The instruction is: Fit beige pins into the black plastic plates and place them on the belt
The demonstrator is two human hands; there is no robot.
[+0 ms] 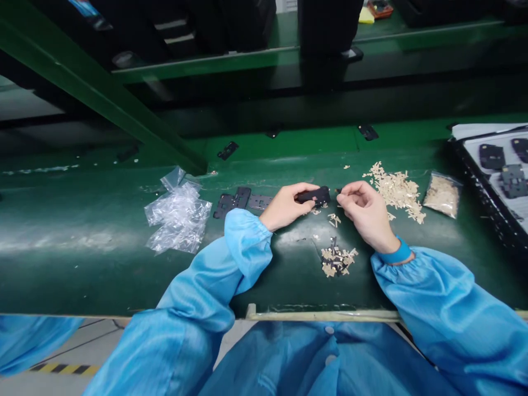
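Over the middle of the green work surface, my left hand (285, 207) is closed around a black plastic part (320, 196). Just to its right, my right hand (364, 212) pinches a tiny dark piece (339, 191), too small to name. Several flat black parts (231, 203) lie partly behind the left hand and sleeve. Between the hands and the near edge sits a mixed heap of small beige and black pieces (338, 260). A larger pile of beige pieces (396, 187) spreads beyond the right hand.
Crumpled clear plastic bags (179, 212) lie on the left. At right are a filled clear bag (443, 194) and a black-edged tray (474, 170) with black parts. A green post (136, 118) slants down at the left, and a shelf (206, 65) runs across the back.
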